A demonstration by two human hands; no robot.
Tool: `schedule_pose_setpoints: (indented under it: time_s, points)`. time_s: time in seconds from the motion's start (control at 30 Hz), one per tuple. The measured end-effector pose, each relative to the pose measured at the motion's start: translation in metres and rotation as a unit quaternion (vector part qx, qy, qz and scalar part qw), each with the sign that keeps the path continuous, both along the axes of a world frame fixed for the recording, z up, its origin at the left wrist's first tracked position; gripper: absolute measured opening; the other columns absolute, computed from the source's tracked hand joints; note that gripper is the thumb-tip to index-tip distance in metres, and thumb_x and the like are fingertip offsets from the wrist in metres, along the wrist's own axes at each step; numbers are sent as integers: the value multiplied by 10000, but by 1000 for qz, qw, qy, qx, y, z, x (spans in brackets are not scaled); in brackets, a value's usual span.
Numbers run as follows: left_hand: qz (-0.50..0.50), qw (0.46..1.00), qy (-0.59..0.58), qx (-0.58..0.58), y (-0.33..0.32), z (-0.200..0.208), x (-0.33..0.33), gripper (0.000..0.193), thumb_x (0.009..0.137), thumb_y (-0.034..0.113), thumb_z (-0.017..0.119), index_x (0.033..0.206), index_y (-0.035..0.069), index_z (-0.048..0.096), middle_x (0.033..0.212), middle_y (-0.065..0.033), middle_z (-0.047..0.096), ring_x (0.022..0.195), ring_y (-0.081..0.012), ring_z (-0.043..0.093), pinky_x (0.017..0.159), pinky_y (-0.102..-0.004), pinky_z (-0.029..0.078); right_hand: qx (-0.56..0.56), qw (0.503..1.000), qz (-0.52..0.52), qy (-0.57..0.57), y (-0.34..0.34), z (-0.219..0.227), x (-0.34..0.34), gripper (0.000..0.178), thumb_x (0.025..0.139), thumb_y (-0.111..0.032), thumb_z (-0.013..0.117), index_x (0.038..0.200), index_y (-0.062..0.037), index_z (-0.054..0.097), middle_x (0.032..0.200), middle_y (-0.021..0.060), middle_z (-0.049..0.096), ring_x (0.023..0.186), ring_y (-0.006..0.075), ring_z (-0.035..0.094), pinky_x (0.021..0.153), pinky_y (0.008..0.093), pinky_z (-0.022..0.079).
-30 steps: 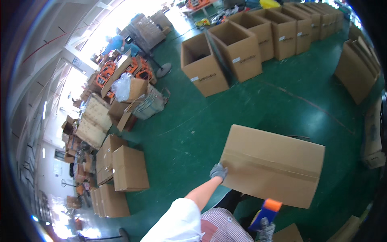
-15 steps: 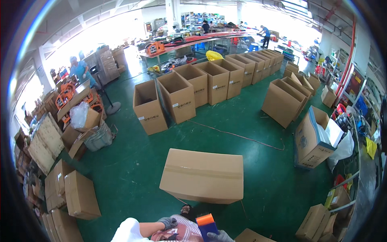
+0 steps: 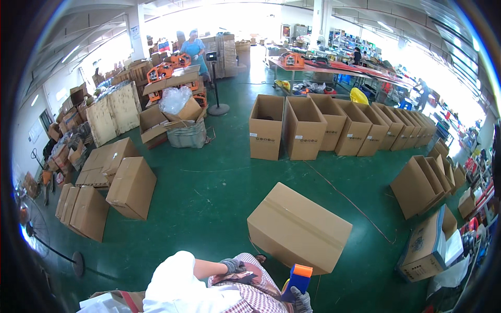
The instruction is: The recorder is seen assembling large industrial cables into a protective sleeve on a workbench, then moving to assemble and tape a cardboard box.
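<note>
My right hand [image 3: 301,301], in a grey glove, is closed around a blue and orange tape dispenser [image 3: 295,281] held upright at the lower middle. My left hand [image 3: 233,266], also gloved in grey, lies on the checked apron [image 3: 250,292] over my lap, its fingers laid out along the cloth with nothing seen in them. Just beyond both hands a large brown carton [image 3: 300,227] rests on the green floor, turned at an angle. A strip of tape runs along the middle of its top. Neither hand touches this carton.
A row of open tall cartons [image 3: 305,128] stands ahead to the right. Closed cartons [image 3: 133,188] are grouped at left. More open cartons [image 3: 417,182] and a blue-edged box [image 3: 428,250] stand at right. A cord [image 3: 349,201] crosses the floor. A person [image 3: 194,49] stands far left.
My view has swung left, so the carton and row appear further right and the carton looks turned. The dispenser stays in my right hand; my left hand stays on the apron.
</note>
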State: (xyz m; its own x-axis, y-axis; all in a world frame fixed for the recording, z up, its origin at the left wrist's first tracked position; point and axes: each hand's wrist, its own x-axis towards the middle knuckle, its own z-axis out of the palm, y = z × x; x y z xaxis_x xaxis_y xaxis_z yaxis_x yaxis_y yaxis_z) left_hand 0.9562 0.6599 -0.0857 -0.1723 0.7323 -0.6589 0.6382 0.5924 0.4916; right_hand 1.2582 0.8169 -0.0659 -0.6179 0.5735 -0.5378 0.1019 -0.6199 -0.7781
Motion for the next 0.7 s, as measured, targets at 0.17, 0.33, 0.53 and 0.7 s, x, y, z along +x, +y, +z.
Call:
schedule_pose_setpoints:
  time_s: [0.17,0.33,0.53,0.7]
  points:
    - [2,1000,13,3,28,-22,-12,489,794,493,449,1071,107,564,1042,-140,580,977,-304,533,841,-370,399,1,998,-56,-40,18,29,-17,369,692,-268,721,949,-31,603,843,41,614,774,144,581,727,285,472]
    - [-12,997,60,-39,11,-22,-40,525,779,546,395,966,110,620,1011,-156,587,960,-325,545,840,-380,416,49,993,2,-109,24,42,-35,464,677,-357,721,958,-8,603,856,51,618,754,117,577,707,257,466]
    - [96,995,11,7,46,-13,-46,433,753,458,539,986,103,622,980,-116,615,915,-241,579,809,-322,430,-18,999,-50,-8,28,37,-23,416,681,-294,729,969,-22,602,861,41,615,770,119,576,695,287,474]
    - [143,978,-128,87,128,68,-30,524,809,466,478,1043,7,571,922,-132,608,868,-198,562,785,-306,422,92,993,14,-69,29,48,-40,366,673,-279,734,908,-21,625,793,37,631,708,120,587,651,280,481]
